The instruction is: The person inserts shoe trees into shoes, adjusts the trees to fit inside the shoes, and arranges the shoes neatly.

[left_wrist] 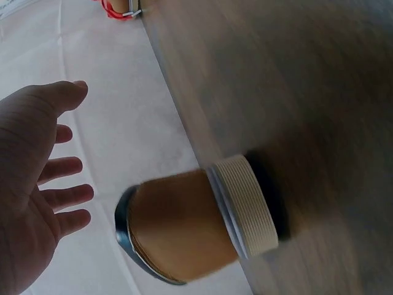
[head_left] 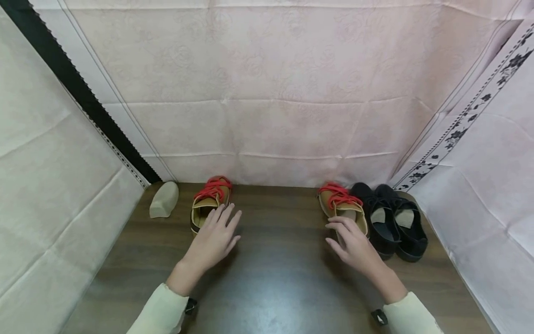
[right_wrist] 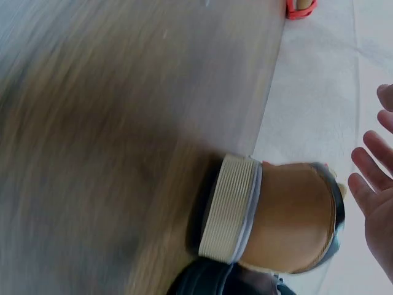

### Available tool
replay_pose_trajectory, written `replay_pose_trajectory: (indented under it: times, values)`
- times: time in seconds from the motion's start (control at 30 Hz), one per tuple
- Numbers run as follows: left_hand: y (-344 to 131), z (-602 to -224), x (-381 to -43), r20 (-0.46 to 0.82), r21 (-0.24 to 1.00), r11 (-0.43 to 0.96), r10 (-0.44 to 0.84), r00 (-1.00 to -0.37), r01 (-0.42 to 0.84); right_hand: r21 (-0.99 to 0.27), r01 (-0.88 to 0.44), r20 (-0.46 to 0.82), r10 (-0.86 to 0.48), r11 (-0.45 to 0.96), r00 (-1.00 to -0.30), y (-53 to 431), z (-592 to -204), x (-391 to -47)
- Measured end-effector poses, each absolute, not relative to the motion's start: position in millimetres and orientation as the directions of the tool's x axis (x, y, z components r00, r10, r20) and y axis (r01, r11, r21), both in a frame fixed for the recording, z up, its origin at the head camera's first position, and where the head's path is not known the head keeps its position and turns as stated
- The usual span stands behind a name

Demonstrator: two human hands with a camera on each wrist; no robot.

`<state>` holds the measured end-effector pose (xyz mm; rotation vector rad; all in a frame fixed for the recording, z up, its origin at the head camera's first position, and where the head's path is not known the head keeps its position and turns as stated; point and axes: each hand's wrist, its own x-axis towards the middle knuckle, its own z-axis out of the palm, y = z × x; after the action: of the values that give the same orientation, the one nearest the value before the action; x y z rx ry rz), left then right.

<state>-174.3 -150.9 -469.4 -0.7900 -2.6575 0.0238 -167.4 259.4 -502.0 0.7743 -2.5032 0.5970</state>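
My left hand [head_left: 212, 241] hovers with fingers spread just behind a tan shoe [head_left: 206, 202] with red laces, its dark opening partly covered by the fingers. In the left wrist view the fingers stand apart from that shoe's brown heel [left_wrist: 178, 227]. The right hand [head_left: 354, 246], fingers loosely bent, is over the heel end of the matching tan shoe [head_left: 327, 199]. A pale insert [head_left: 348, 214] shows inside this one. From the right wrist, the hand [right_wrist: 382, 190] appears beside the brown heel [right_wrist: 285, 215], holding nothing.
Two black lace-up shoes [head_left: 383, 232] with pale inserts stand against the right tan shoe. A loose off-white shoe insert [head_left: 164, 200] lies at the far left. Pale cloth walls [head_left: 267, 139] enclose the brown wood-look surface [head_left: 275, 269] at the back and both sides.
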Motion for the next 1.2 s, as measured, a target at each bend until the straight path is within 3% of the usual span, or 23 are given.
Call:
replay_pose_trajectory:
  times: [0.73,1.2]
  values:
    - [-192.2,-485.9,-168.9,0.479,-0.174,0.821,0.553,-0.682,0.544,-0.364,-0.584,0.425,-0.428,0.726,-0.798,214.4,-505.3,-172.5]
    - [-215.4,-492.9,-162.0,0.525,-0.127,0.825,0.527,-0.668,0.551,-0.315,-0.647,0.453,-0.489,0.695,-0.746,189.6,-510.3,-180.6]
